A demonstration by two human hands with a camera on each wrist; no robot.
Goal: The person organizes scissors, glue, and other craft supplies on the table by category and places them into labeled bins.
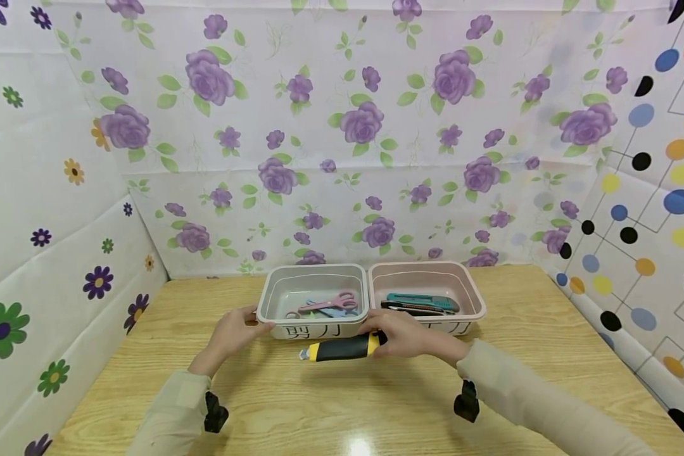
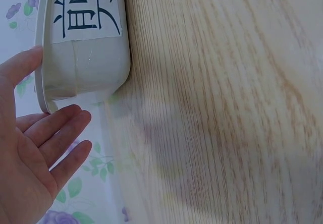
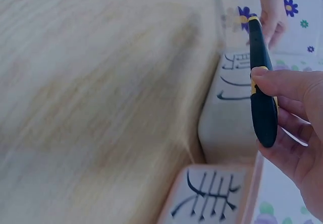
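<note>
My right hand (image 1: pixel 401 332) grips a black-and-yellow utility knife (image 1: pixel 342 348) by its rear end, thumb on one side and fingers on the other. The knife lies nearly level in front of the grey bin (image 1: pixel 313 269), its metal tip pointing left. At that bin's front left corner is my left hand (image 1: pixel 236 329); its thumb touches the rim, and its fairly straight fingers rest against the end in the left wrist view. Pink scissors (image 1: pixel 325 305) and blue scissors (image 1: pixel 342 312) lie inside the grey bin. A pink bin (image 1: pixel 422 266) beside it holds a teal utility knife (image 1: pixel 424 299) and darker cutters (image 1: pixel 413 308).
Both bins stand side by side on the wooden table (image 1: pixel 285 405), near the back flowered cloth (image 1: pixel 330 209). Their fronts carry white labels with black characters. Patterned cloths hang at left and right. Each wrist wears a small black device.
</note>
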